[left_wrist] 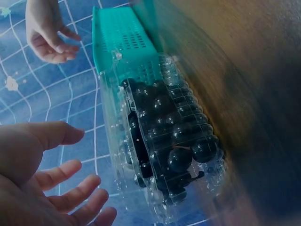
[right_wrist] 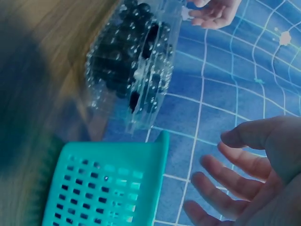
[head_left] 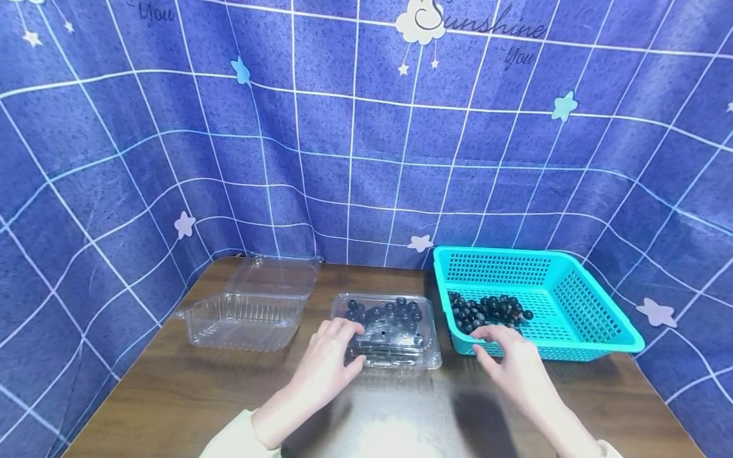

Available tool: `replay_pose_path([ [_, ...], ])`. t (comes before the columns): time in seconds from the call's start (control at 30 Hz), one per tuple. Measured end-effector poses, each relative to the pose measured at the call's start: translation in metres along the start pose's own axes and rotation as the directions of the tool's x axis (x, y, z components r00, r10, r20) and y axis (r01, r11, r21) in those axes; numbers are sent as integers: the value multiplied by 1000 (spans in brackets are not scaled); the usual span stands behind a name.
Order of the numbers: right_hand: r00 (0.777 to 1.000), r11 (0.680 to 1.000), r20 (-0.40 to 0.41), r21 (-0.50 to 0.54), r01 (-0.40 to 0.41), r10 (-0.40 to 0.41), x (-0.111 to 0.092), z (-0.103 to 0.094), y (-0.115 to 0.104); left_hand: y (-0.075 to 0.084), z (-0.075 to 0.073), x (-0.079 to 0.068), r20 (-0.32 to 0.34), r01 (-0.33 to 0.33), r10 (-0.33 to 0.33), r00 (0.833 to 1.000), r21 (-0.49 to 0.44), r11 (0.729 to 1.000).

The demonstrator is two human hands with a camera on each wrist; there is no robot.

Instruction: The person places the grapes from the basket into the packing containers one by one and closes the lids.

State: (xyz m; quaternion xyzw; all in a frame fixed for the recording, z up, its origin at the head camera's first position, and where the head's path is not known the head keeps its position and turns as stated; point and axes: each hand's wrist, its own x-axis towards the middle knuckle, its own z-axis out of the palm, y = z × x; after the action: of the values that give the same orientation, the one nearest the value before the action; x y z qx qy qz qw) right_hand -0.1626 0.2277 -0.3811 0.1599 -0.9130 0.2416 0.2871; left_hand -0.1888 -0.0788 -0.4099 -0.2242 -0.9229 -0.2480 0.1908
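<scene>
You're hovering, left hand (head_left: 328,357) released beside the grape box (head_left: 395,364), right hand (head_left: 516,364) released by the basket (head_left: 590,308) at right.

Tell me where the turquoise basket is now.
In the head view, the turquoise basket sits on the right of the wooden table, just right of the clear box of dark fruit, with the right hand at its near left corner.

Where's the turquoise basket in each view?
Head: turquoise basket at lower right, right of the clear box of dark fruit.
Left wrist: top, left of centre, above the box.
Right wrist: bottom, left of centre, below the box, cut off by the bottom edge.
Shared landmark: the clear box of dark fruit.
</scene>
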Motion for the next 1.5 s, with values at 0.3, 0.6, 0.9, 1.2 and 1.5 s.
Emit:
replay_pose_path([
  [0.3,975,977,-95,-94,190,-199,0,12,20,9,10,4,19,-141,139,990,135,981],
  [0.6,961,959,-116,-164,230,-250,-4,25,36,10,23,7,48,-213,208,977,243,946],
  [0.9,951,937,-112,-237,257,-289,-10,37,48,9,32,5,77,-271,261,962,355,895],
  [1.2,946,929,-128,-267,256,-298,-9,40,49,8,37,4,57,-277,278,959,395,876],
  [1.5,950,933,-129,-265,245,-286,-10,41,50,9,41,3,30,-264,278,960,429,864],
])
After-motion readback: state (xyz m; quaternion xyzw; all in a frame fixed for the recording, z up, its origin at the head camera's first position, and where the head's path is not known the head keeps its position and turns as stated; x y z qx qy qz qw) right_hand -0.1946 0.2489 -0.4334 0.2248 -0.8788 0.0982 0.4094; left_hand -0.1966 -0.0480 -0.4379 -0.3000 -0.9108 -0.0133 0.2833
